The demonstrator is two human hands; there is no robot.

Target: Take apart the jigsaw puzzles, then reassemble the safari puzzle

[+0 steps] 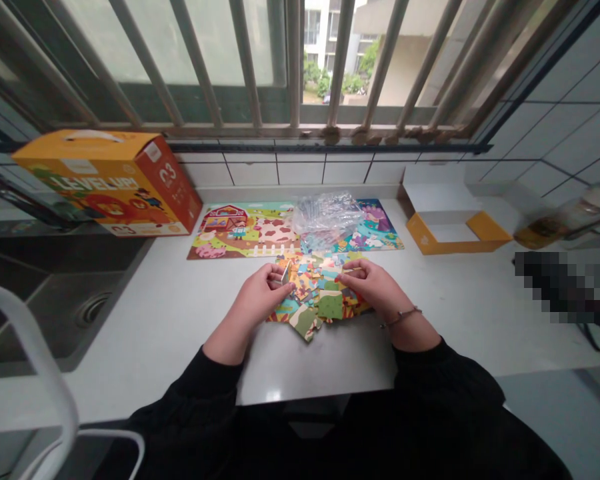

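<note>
A heap of colourful jigsaw puzzle pieces [307, 277] lies in front of me on the white counter, over a printed picture sheet. My left hand [263, 291] is at the heap's left side, thumb and fingers closed on a puzzle piece [286, 272] that stands on edge. On the right side, my right hand [370, 283] pinches another puzzle piece [351, 269], seen nearly edge-on. Two green and cream pieces [305, 321] lie at the near edge of the heap, between my hands.
Behind the heap are a farm picture board [230, 230] and a blue picture board [380, 223], with crumpled clear plastic [325, 217] on them. An orange carton [110, 183] stands left beside the sink [70, 293]. An open box [457, 233] and a bottle [570, 213] are at right.
</note>
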